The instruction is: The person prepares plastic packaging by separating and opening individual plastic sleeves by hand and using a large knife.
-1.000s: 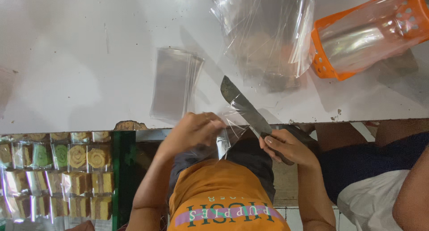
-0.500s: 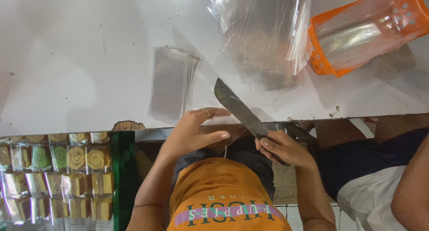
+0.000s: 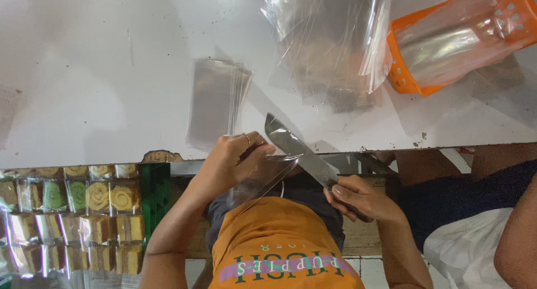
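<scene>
My left hand (image 3: 235,157) pinches a small clear plastic sleeve (image 3: 263,180) at the white table's near edge, a ring on one finger. My right hand (image 3: 363,198) grips the dark handle of a long knife (image 3: 299,149), whose blade slants up and left over the table edge, its tip beside my left fingers. The blade lies against the sleeve's top. A stack of clear flat sleeves (image 3: 215,101) lies on the table just beyond my left hand.
A large crumpled clear bag (image 3: 330,43) lies on the white table (image 3: 84,71), next to an orange perforated basket (image 3: 447,37) on its side. Wrapped cake slices (image 3: 67,216) are stacked lower left. Another person's arm and leg (image 3: 503,210) show at right.
The knife blade has slid a little toward me and left. My left hand has lifted the clear sleeve back up to the blade at the table edge.
</scene>
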